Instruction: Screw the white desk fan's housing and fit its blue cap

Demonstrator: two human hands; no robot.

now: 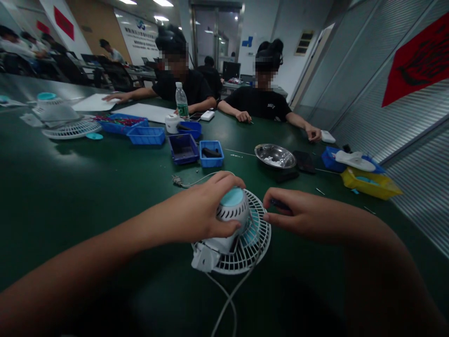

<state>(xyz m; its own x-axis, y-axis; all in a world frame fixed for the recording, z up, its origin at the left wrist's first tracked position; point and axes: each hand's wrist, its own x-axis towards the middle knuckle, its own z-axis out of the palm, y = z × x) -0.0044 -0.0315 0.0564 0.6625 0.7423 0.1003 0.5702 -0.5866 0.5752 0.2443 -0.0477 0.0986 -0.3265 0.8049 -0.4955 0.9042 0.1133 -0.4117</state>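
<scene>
A white electric fan (261, 229) lies face down on the green table, its round grille underneath and its motor housing with a light-blue cap on top. My left hand (210, 206) is wrapped over that housing, thumb on the near side and fingers on the far side. At the grille's right edge, my right hand (291, 210) is curled, thumb and forefinger a little apart at the tips. Something dark shows inside its curl, too hidden to name. From the fan a pale cord (228, 299) runs toward me, and a plug (177, 180) lies behind my left hand.
Blue bins (211, 161) and a metal bowl (275, 157) with white pieces stand beyond the fan. A yellow bin (372, 187) is at the right. Another fan (70, 128) lies far left. Two people sit opposite, near a water bottle (181, 100).
</scene>
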